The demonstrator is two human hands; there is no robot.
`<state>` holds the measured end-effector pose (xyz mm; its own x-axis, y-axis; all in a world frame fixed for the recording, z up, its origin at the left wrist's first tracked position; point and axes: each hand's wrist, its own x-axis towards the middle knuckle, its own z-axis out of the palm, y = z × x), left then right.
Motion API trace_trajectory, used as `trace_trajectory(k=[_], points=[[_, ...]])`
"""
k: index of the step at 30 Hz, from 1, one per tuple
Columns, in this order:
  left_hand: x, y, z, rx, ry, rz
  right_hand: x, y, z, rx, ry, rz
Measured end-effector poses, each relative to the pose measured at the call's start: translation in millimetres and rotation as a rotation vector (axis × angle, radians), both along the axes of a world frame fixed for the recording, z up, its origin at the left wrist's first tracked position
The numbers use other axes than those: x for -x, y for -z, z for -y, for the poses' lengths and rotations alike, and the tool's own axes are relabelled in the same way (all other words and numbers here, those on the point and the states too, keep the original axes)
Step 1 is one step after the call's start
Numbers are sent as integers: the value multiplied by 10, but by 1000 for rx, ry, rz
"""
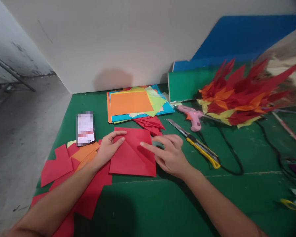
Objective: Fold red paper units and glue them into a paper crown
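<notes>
Lying left of one diagonally creased red paper sheet (127,160) on one green bench (177,210) are one smartphone (85,127) and red and orange paper pieces (56,169), too layered to count. The left hand (107,148) rests at the sheet's left edge, thumb and forefinger apart. Behind the sheet sits one stack of coloured paper (130,102). The right hand (171,156), fingers apart, extends its forefinger over the sheet's right part. Right of the sheet lie one utility knife (203,149), one pink glue gun (194,115) and one flame-like paper arrangement (239,95).

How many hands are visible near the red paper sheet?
2: the left hand lies at the upper left of the red paper sheet; the right hand is at its right edge. No others show.
</notes>
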<state>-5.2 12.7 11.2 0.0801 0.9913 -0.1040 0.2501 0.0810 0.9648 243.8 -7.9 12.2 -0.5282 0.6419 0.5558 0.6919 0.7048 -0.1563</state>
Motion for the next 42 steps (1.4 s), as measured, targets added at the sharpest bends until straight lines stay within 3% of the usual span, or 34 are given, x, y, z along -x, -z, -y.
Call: trace_trajectory(k=[3, 6, 12, 15, 19, 25, 31, 34, 38, 42], points=[[3, -10, 9, 32, 45, 46, 19, 42, 8, -95, 61, 59], [2, -35, 12, 23, 96, 69, 27, 47, 16, -141, -8, 87], [18, -53, 10, -138, 168, 5, 79, -52, 34, 76, -243, 77], [20, -29, 23, -152, 202, 36, 115, -79, 24, 91, -327, 64], [-13, 13, 45, -182, 198, 2, 160, -52, 16, 68, -363, 96], [-53, 28, 64, -218, 183, -71, 196, 5, -11, 158, -385, -104], [-60, -63, 78, -173, 103, -72, 155, -24, -26, 211, -311, -253], [-32, -95, 98, -158, 64, -2, 139, -21, -27, 242, -195, -339], [54, 3, 123, -298, 81, 78, 116, 7, -42, 320, 56, -545], [80, 116, 146, -468, 164, 139, 75, 48, -74, 538, 87, -746]])
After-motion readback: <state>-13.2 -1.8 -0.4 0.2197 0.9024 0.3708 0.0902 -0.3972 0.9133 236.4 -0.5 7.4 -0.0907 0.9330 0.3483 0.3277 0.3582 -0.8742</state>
